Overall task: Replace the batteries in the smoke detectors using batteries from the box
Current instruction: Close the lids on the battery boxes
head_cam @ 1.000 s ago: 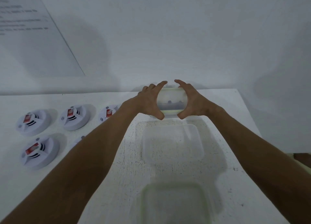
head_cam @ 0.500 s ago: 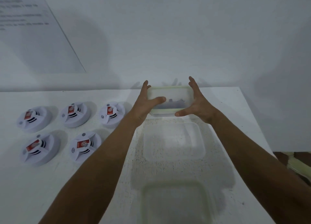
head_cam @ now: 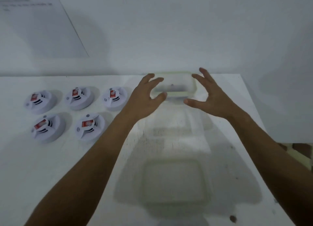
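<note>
Both your arms reach fwd over the white table (head_cam: 42,166), palms turned toward each other. Your left hand (head_cam: 144,97) sits at the left end of the clear box (head_cam: 174,85), fingers spread and lightly curled, thumb low near the box's front left corner; can't tell whether the tips touch the plastic, the frame is blurred there. Your right hand (head_cam: 211,98) mirrors it at the right end, fingers fanned apart, thumb pointing left just in front of the box's front right corner, w/ a visible gap between palm and box. Neither hand is wrapped round anything.

The box stands at the back of the table, close to the wall (head_cam: 169,30), w/ a pale green rim and dark shapes inside, too blurred to name. Nearer you, in line w/ it, lie two more clear plastic pieces: one (head_cam: 177,137) mid-table, another (head_cam: 174,183) near the front edge; can't tell if they're lids or trays.

Five smoke detectors (head_cam: 79,98) sit left of your left forearm, three in the back row, two in front, well apart from the box. Table's right edge runs just past your right forearm. Bare tabletop lies left-front, below the detectors
</note>
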Available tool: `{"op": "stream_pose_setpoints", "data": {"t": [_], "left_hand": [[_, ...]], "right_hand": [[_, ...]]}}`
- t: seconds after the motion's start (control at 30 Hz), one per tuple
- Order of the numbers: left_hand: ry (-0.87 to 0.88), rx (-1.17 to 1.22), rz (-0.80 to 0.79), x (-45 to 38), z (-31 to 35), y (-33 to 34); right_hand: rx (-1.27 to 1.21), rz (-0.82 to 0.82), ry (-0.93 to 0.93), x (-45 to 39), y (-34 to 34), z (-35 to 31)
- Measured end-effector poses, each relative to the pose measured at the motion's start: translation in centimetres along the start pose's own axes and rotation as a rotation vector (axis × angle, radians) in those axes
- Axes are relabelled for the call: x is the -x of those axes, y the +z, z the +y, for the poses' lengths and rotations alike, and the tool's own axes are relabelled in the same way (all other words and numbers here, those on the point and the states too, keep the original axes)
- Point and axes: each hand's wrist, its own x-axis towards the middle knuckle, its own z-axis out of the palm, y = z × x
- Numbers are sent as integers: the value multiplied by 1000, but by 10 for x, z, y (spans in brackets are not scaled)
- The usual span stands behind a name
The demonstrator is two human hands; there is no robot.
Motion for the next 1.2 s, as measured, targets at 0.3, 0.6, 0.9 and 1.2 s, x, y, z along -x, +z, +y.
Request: {"op": "stream_pose_setpoints", "data": {"t": [0.3, 0.6, 0.9, 1.2], "left_hand": [[13, -51, -11, 186, 18, 23], [-216, -200, -394, 230, -13, 39], [-143, -82, -261, 230, -3, 17], [-19, -75, -164, 129, 32, -25]], "right_hand": [[76, -64, -23, 179, 49, -23], [67, -316, 181, 216, 74, 4], [-67, -77, 84, 219, 63, -17], [-74, 14, -24, 135, 11, -32]]}}
